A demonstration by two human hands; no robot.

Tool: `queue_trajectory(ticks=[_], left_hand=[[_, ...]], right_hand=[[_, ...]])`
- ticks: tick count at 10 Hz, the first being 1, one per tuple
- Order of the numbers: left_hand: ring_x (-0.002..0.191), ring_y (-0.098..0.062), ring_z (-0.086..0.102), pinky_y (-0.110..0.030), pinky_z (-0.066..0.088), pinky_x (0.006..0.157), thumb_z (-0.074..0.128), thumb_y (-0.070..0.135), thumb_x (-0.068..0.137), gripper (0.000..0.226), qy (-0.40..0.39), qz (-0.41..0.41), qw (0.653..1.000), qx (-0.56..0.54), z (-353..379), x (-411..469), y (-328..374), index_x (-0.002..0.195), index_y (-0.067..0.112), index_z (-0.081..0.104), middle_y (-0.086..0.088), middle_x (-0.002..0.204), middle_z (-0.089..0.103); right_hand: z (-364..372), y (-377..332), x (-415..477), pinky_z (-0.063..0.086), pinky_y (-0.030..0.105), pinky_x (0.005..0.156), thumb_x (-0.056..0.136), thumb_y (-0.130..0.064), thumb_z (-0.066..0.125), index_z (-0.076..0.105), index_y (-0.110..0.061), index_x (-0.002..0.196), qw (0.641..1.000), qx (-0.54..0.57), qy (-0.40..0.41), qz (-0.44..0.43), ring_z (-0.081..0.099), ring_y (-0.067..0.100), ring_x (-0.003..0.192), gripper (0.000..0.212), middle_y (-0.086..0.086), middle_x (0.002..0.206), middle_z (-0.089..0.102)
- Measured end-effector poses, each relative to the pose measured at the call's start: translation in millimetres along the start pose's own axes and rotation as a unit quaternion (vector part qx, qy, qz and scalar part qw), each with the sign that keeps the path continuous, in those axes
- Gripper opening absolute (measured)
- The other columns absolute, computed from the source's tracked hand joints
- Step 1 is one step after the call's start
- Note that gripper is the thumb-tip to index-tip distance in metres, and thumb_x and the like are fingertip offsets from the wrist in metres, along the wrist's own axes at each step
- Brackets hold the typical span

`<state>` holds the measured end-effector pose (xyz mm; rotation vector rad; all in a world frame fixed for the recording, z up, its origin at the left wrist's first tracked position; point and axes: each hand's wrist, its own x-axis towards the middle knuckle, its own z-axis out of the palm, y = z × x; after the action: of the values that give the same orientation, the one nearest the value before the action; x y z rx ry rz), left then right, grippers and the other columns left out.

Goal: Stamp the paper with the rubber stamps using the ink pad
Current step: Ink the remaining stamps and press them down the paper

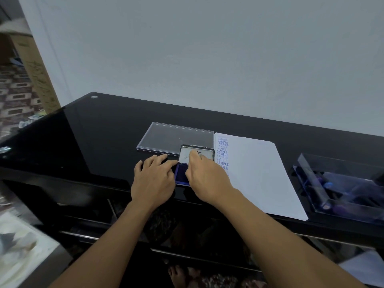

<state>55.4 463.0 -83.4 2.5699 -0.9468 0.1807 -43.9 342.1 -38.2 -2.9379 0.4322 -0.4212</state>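
**At the ink pad [182,175]: both hands on the tin**

On the bench [104,142], the pad lies open, blue face up, with its lid [186,155] raised behind it. The left hand [154,179], left of the pad, has a spread grip and its fingertips touch the pad's edge. The right hand [205,175] reaches over the pad to the lid; whether its grip pinches or pushes, I cannot tell. The paper [255,173], just right of the pad, carries blue stamps. The step probably goes best with the base held still, the lid moved slowly and fingers kept off the ink.

You get soft, rather dim light, pale glare on the black table [108,138], a bright paper [259,173], and wide-lens bowing with blur at the edges, worst on the clear box [342,190].
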Motion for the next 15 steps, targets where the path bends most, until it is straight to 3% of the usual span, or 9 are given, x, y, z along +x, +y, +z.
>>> queue_trajectory(ticks=[3,5,6,9,13,15], left_hand=[[0.147,-0.015,0.025,-0.048,0.014,0.121,0.033,0.030,0.101,0.045,0.000,0.002,1.000,0.001,1.0,0.8,-0.6,0.142,0.042,0.049,0.011,0.156,0.039],[0.147,-0.015,0.026,-0.048,0.014,0.121,0.033,0.030,0.101,0.046,0.002,0.002,1.000,-0.003,1.2,0.1,-0.8,0.142,0.042,0.049,0.011,0.155,0.039],[0.146,-0.015,0.026,-0.048,0.014,0.121,0.033,0.030,0.101,0.045,0.003,0.004,1.000,-0.004,0.6,-0.2,-0.7,0.142,0.041,0.049,0.010,0.155,0.040],[0.146,-0.015,0.027,-0.048,0.016,0.120,0.033,0.030,0.101,0.045,0.005,0.004,1.000,0.003,1.5,0.5,-0.9,0.141,0.042,0.050,0.011,0.155,0.040],[0.146,-0.015,0.026,-0.048,0.014,0.121,0.034,0.029,0.101,0.046,0.007,0.005,1.000,-0.006,1.2,0.0,-0.9,0.141,0.042,0.049,0.010,0.155,0.040],[0.147,-0.016,0.026,-0.048,0.014,0.121,0.034,0.030,0.101,0.046,0.004,0.002,1.000,-0.002,1.5,0.4,-0.6,0.142,0.042,0.049,0.010,0.155,0.039]], right_hand=[[-11.4,3.4,22.5,0.036,0.038,0.061,0.102,-0.023,0.038,0.033,-0.013,0.096,0.996,0.036,-0.074,0.040,0.046,0.032,0.070,0.012,0.003,0.069,0.040],[-3.8,2.9,11.0,0.035,0.038,0.060,0.101,-0.023,0.037,0.030,-0.016,0.093,0.999,0.012,-0.031,0.011,0.051,0.033,0.073,0.013,0.004,0.080,0.047],[-2.9,1.9,7.7,0.034,0.037,0.060,0.101,-0.022,0.036,0.029,-0.016,0.094,1.000,0.007,-0.022,0.009,0.044,0.030,0.072,0.012,0.006,0.087,0.050],[-12.4,6.3,25.9,0.037,0.038,0.061,0.102,-0.024,0.036,0.033,-0.014,0.093,0.994,0.056,-0.085,0.042,0.047,0.031,0.069,0.013,0.003,0.069,0.042],[-3.9,0.4,6.8,0.032,0.038,0.060,0.101,-0.022,0.037,0.032,-0.015,0.092,1.000,0.014,-0.019,0.015,0.043,0.030,0.070,0.013,0.003,0.083,0.047],[-12.2,3.7,21.8,0.036,0.039,0.062,0.102,-0.022,0.038,0.032,-0.013,0.094,0.996,0.037,-0.075,0.039,0.045,0.034,0.072,0.013,0.008,0.077,0.047]])
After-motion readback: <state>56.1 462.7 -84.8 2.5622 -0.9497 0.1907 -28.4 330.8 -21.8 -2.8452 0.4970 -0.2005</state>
